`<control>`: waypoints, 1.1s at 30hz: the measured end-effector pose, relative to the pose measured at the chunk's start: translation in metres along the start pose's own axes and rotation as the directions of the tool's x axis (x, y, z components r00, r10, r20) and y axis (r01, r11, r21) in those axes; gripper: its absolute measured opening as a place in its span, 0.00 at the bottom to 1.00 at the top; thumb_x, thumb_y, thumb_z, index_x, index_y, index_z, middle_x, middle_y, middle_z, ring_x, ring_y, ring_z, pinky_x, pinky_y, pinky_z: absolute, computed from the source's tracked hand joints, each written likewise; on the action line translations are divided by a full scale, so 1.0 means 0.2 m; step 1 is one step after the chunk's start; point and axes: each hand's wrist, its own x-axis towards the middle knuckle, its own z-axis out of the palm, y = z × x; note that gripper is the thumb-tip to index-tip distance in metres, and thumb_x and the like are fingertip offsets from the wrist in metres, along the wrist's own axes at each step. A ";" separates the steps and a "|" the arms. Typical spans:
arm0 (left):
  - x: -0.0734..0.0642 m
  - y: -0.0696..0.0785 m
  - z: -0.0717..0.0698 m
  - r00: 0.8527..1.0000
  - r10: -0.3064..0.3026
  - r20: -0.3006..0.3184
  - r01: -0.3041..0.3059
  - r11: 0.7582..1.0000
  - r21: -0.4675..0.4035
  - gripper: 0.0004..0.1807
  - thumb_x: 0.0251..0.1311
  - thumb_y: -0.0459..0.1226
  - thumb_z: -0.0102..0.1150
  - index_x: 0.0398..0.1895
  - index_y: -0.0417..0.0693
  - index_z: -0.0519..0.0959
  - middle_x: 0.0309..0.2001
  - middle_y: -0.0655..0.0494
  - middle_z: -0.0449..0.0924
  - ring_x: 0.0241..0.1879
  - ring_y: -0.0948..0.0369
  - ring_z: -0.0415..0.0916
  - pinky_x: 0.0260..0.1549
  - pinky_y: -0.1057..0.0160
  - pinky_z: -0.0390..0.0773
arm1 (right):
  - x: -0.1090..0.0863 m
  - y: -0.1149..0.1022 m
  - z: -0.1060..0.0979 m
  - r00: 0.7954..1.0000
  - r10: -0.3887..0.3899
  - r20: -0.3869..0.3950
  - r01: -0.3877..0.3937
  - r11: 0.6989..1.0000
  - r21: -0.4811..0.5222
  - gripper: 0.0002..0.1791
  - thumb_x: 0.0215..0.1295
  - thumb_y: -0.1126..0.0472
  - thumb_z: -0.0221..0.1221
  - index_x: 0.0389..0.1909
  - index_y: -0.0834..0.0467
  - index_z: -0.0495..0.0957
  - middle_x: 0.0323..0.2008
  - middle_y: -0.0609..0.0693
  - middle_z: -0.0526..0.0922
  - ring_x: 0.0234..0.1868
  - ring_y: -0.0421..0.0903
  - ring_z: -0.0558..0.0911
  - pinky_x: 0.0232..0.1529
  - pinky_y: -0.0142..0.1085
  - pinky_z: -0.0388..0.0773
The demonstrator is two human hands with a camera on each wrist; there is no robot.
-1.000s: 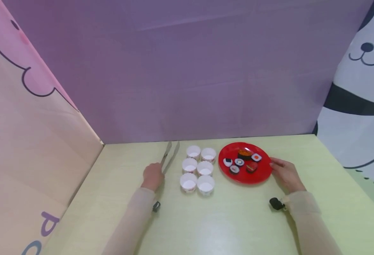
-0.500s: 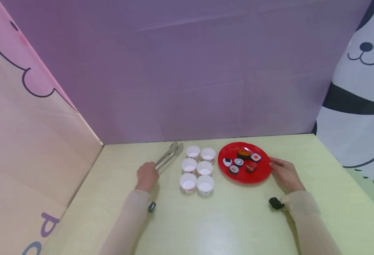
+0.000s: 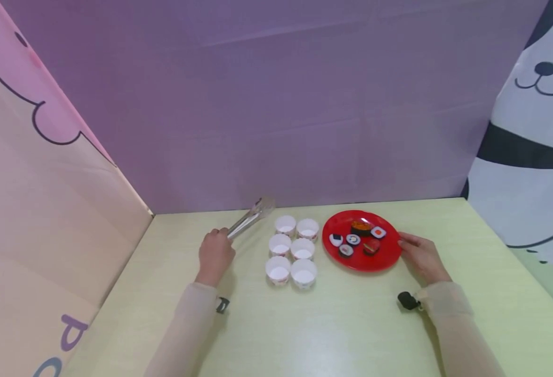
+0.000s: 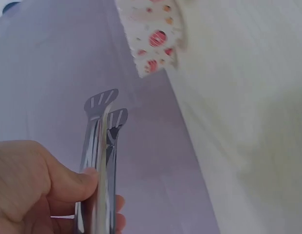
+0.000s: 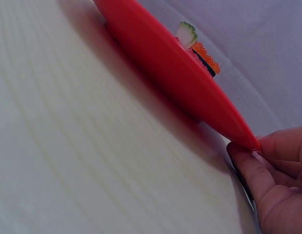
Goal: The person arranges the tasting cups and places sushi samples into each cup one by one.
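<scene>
My left hand [image 3: 216,256] grips a pair of metal tongs [image 3: 247,222], their slotted tips pointing away to the back right. In the left wrist view the thumb presses on the near arm of the tongs [image 4: 95,165], and the two slotted ends stand close together. At the right, my right hand [image 3: 424,258] pinches the rim of a red plate [image 3: 361,264] between thumb and fingers. Several toy sushi pieces lie on the plate, among them an orange-topped roll [image 3: 361,228] and a white rice ball with a black patch [image 3: 336,240].
Between the hands, several small white paper cups [image 3: 303,272] stand in two columns on the pale wooden table [image 3: 323,335]. Behind the table's back edge rises a purple cloth wall [image 3: 276,115]. Printed panels flank both sides.
My left hand has drawn slightly back to the left, with the tongs turning and rising at their tips. The right hand and the plate stay where they were.
</scene>
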 end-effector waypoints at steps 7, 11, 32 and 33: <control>-0.02 0.09 -0.01 0.998 0.057 -0.030 -0.057 0.998 -0.018 0.17 0.51 0.30 0.63 0.46 0.34 0.77 0.37 0.40 0.79 0.34 0.48 0.75 0.32 0.54 0.80 | 0.00 0.01 0.00 1.000 -0.008 0.002 0.008 1.000 0.010 0.29 0.73 0.58 0.45 0.68 0.69 0.53 0.67 0.70 0.56 0.41 0.23 0.72 0.45 0.21 0.75; -0.04 0.14 0.00 0.994 0.104 -0.040 -0.105 0.994 -0.030 0.19 0.50 0.30 0.63 0.47 0.35 0.77 0.40 0.40 0.79 0.37 0.48 0.76 0.34 0.54 0.80 | 0.00 0.01 0.00 1.000 0.002 0.007 -0.002 1.000 0.009 0.30 0.73 0.57 0.45 0.69 0.68 0.53 0.67 0.69 0.57 0.44 0.25 0.72 0.46 0.22 0.74; -0.10 0.40 0.01 0.956 0.287 0.066 -0.290 0.956 0.037 0.20 0.48 0.33 0.67 0.47 0.37 0.79 0.37 0.47 0.79 0.33 0.54 0.74 0.29 0.61 0.78 | 0.01 0.01 0.00 1.000 0.006 0.015 -0.007 1.000 0.028 0.29 0.73 0.58 0.45 0.69 0.68 0.52 0.68 0.68 0.56 0.48 0.30 0.72 0.46 0.22 0.74; -0.10 0.41 0.01 0.954 0.290 0.072 -0.294 0.955 0.042 0.21 0.48 0.33 0.67 0.47 0.37 0.79 0.37 0.47 0.79 0.34 0.54 0.74 0.29 0.61 0.78 | 0.00 0.01 0.00 1.000 0.003 0.015 -0.004 0.999 0.036 0.29 0.73 0.58 0.45 0.69 0.68 0.52 0.68 0.69 0.56 0.46 0.29 0.72 0.46 0.22 0.75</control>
